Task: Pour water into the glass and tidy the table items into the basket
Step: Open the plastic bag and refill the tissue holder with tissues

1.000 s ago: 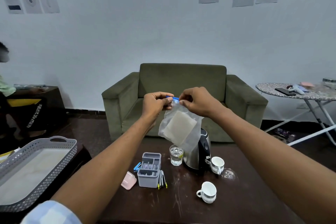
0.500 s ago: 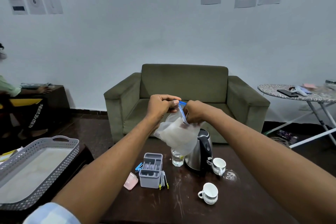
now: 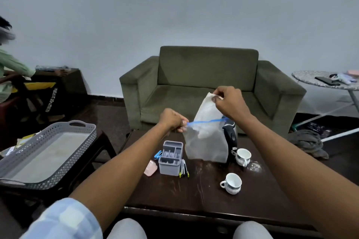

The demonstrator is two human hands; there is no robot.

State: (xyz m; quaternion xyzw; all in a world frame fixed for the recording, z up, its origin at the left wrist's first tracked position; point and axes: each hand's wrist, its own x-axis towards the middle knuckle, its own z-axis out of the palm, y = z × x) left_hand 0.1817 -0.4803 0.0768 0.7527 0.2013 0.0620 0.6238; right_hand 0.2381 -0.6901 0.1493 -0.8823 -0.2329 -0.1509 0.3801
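head cam, only one view here. both hands are up over the dark table, working a clear zip bag with a blue seal strip along its mouth. left hand is closed in a pinch on the near end of that blue strip, holding the bag up. right hand sits higher and further back, fingers pinched shut on the corner of a white cloth-like piece sticking up out of the bag's mouth.

the bag hangs between the hands and covers whatever is behind it, so the glass can't be made out; the black and steel kettle peeks out just under the right wrist. below the left hand there's a grey compartment organizer, with a blue clip and a pink case on its left and some pens touching its right side. two white cups sit below the right forearm. the grey basket is well off to the left of the left arm on a separate stand.
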